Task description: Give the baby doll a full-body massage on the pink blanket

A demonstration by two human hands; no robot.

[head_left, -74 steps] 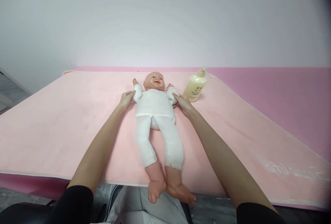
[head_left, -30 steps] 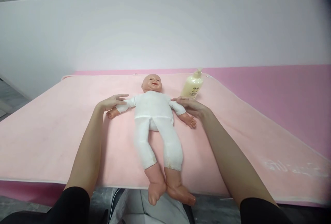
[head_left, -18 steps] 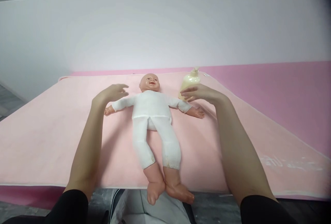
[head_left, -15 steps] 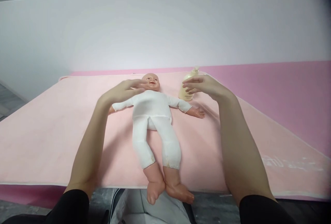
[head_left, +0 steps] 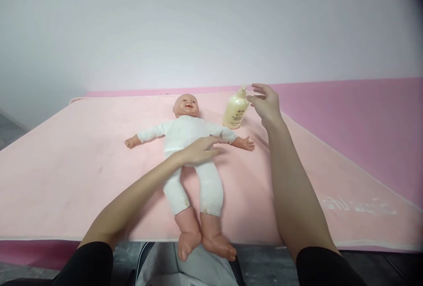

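While the doll lay face-up on the towel, left hand was across its waist, loosely open, empty. Right hand, half-open, empty, was just beside the bottle.

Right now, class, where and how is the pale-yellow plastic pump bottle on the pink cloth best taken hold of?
Probably around the body of the pale-yellow plastic pump bottle, below its narrow pump top, coming from the right. The broad body suits wrapped fingers; the open right hand is on that side, while the white-clothed doll lies to the left.
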